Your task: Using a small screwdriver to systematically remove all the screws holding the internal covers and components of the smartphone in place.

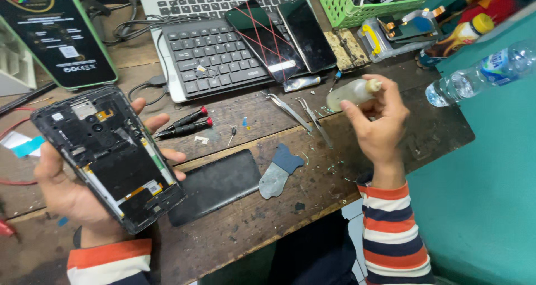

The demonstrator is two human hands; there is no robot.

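Left hand (pixel 72 190) fingers cradle the opened phone (pixel 109 156) by its edges; looks fragile. Right hand (pixel 379 123) fingers pinch a small, light bottle (pixel 349 93).

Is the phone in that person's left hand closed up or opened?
Opened: the phone in the left hand shows bare internal parts, no back cover.
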